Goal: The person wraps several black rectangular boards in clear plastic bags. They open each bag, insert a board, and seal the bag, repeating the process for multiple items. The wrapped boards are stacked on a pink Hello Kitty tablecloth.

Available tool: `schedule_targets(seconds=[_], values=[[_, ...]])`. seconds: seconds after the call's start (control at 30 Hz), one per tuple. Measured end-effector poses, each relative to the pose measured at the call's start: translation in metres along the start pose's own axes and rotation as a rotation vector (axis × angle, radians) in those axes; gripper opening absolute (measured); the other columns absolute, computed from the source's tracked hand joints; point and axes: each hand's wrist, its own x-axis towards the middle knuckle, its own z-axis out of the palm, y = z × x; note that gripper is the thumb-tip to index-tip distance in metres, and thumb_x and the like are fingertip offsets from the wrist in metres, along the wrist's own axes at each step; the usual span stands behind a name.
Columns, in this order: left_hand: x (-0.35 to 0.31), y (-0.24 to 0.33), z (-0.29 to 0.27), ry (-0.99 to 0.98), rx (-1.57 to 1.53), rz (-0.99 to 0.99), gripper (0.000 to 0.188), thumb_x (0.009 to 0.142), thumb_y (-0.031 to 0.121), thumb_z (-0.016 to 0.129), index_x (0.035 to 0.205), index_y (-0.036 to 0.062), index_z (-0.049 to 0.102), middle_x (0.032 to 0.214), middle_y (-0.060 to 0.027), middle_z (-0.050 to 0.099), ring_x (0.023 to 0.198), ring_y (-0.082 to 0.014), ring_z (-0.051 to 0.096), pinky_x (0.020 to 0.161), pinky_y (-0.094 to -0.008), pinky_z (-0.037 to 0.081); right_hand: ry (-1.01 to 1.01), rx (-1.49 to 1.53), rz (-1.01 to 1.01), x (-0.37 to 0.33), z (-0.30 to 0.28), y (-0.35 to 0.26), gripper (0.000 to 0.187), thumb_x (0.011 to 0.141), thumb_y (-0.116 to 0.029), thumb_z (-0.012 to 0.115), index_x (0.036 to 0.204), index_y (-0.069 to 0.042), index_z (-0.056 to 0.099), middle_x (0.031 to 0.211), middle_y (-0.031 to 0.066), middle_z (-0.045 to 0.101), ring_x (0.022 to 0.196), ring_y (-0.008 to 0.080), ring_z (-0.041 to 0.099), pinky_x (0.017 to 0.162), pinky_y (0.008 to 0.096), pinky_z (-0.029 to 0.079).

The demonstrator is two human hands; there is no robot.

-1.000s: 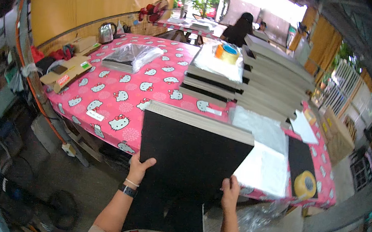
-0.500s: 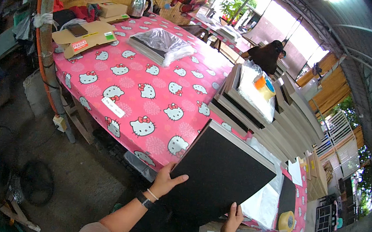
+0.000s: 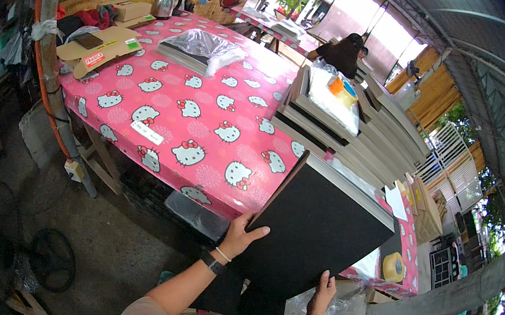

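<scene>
Tilted in front of me is a large black panel (image 3: 326, 224), thick like a flat box, with a pale grey edge along its top. My left hand (image 3: 243, 234) grips its left side, thumb on the black face and fingers behind. At the lower right corner my right hand (image 3: 323, 292) pinches the edge, thumb in front. The panel overlaps the front of the table, which has a pink cartoon-cat cover (image 3: 199, 173); whether they touch I cannot tell. Just beyond it stand tall stacks of similar grey-edged panels (image 3: 388, 140).
Tape rolls (image 3: 343, 91) sit on the near stack, and another tape roll (image 3: 393, 267) lies at the table's right end. A plastic-wrapped stack (image 3: 199, 52), flattened cardboard (image 3: 100, 51) and a kettle (image 3: 167, 4) are farther left. A post (image 3: 59, 100) stands at the left corner. Another person (image 3: 341, 56) is beyond the stacks.
The view has shifted, so the table appears farther left and higher. Both hands and the black panel have moved a little to the right, with the same grip.
</scene>
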Motion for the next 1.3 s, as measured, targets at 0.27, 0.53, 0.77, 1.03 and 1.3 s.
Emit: schedule_targets(seconds=[0.27,0.53,0.77,1.03,1.3], values=[[-0.025,0.001,0.004,-0.006,-0.08,0.025,0.038,0.071,0.019,0.064,0.099,-0.0013,0.051,0.089,-0.0068,0.055,0.083,-0.0127,0.05,0.075,-0.0255,0.04,-0.011,0.059,0.078,-0.022,-0.007,0.053,0.025,0.085,-0.025,0.05,0.091,0.0,0.053,0.088,0.0015,0.052,0.082,0.0103,0.045,0.076,0.0235,0.035],[-0.017,-0.003,-0.006,-0.004,-0.055,-0.001,0.054,0.07,0.027,0.065,0.11,-0.0025,0.045,0.096,-0.009,0.052,0.088,-0.0168,0.049,0.078,-0.0258,0.038,-0.087,-0.033,0.067,0.002,0.007,0.062,0.028,0.083,-0.023,0.054,0.094,0.002,0.051,0.089,0.0032,0.052,0.081,0.0105,0.044,0.074,0.0238,0.035],[0.01,-0.001,-0.001,0.095,1.09,0.122,0.079,0.063,0.054,0.061,0.117,0.0,0.04,0.112,-0.0142,0.041,0.106,-0.0298,0.033,0.085,-0.0454,0.026,-0.225,-0.007,0.118,0.013,0.013,0.047,0.042,0.075,-0.024,0.062,0.102,0.006,0.048,0.093,0.0081,0.056,0.084,0.0149,0.051,0.078,0.0248,0.038],[0.016,-0.004,0.009,0.083,0.631,0.131,0.056,0.072,0.025,0.064,0.113,-0.0057,0.042,0.105,-0.0195,0.052,0.096,-0.0295,0.05,0.084,-0.0359,0.036,-0.23,-0.135,0.196,-0.004,0.017,0.093,0.047,0.074,-0.022,0.064,0.11,0.002,0.046,0.101,0.011,0.056,0.089,0.0166,0.052,0.079,0.0278,0.04],[0.027,0.004,0.027,0.053,0.431,0.017,0.05,0.078,0.022,0.057,0.116,-0.004,0.039,0.113,-0.0136,0.047,0.103,-0.0222,0.044,0.089,-0.0315,0.031,-0.261,-0.145,0.214,0.006,0.001,0.105,0.053,0.073,-0.026,0.065,0.112,0.001,0.044,0.099,0.016,0.057,0.092,0.0217,0.054,0.08,0.0295,0.041]])
